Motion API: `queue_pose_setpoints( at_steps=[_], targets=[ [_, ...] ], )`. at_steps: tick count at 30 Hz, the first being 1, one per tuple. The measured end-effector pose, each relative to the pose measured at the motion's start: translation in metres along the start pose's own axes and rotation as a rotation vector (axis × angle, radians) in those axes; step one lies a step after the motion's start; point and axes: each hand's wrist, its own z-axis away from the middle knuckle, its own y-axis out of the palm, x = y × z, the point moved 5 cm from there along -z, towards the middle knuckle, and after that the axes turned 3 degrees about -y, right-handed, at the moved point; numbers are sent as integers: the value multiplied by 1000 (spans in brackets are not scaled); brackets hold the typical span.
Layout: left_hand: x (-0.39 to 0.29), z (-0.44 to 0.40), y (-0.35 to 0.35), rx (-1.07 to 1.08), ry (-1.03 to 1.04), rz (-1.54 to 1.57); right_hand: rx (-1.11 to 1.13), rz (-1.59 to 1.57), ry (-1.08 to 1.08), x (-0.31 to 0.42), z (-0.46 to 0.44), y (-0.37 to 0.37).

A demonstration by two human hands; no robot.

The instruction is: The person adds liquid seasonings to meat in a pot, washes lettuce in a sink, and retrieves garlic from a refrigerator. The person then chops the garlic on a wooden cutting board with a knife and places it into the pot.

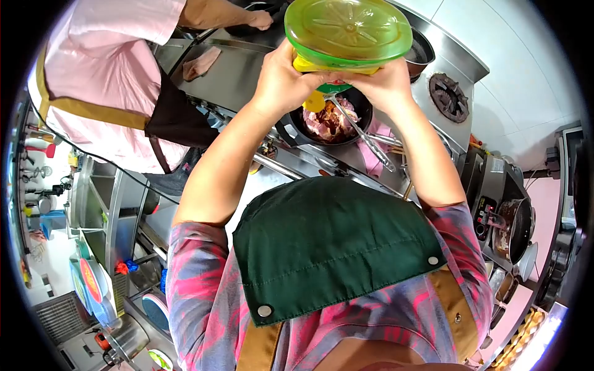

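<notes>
My left hand [281,77] and my right hand [387,83] grip a big plastic bottle [348,31] from both sides. Its ribbed, see-through green-yellow base faces up towards me, so the bottle is tipped mouth down. A yellow cap [314,101] shows below my hands. Underneath is a black pan [291,131] with pieces of raw-looking meat [331,125] in it, and dark brown sauce lies on the meat. A metal utensil [371,148] leans across the pan's rim. The bottle's mouth is hidden, and I cannot tell whether anything pours out.
Close on the left stands a co-worker in a pink shirt [111,74], a hand [261,20] reaching to another pan. A pink cloth [371,159] lies beside my pan. A gas burner [448,98] and a pot [421,52] are at the right. A folded cloth [202,63] rests on the counter.
</notes>
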Motion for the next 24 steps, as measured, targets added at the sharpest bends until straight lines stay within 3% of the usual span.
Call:
queue_pose_setpoints(
  at_steps=[6,11,16,21,22,24],
  targets=[
    [4,9,10,1,-26,79,102,-18,136,0,8,-5],
    [-23,11,5,2,-34,45,-26,-59,-18,5,11,-6],
    [-47,6,2,-47,165,-197,1,-56,-19,12,14,-12],
    [-35,11,20,7,54,1,-83,-206,31,15,17,-23],
    [-35,12,21,17,31,-25,-63,-99,26,14,20,-26],
    [-38,13,23,24,5,-57,-69,-177,52,14,23,-27]
  ],
)
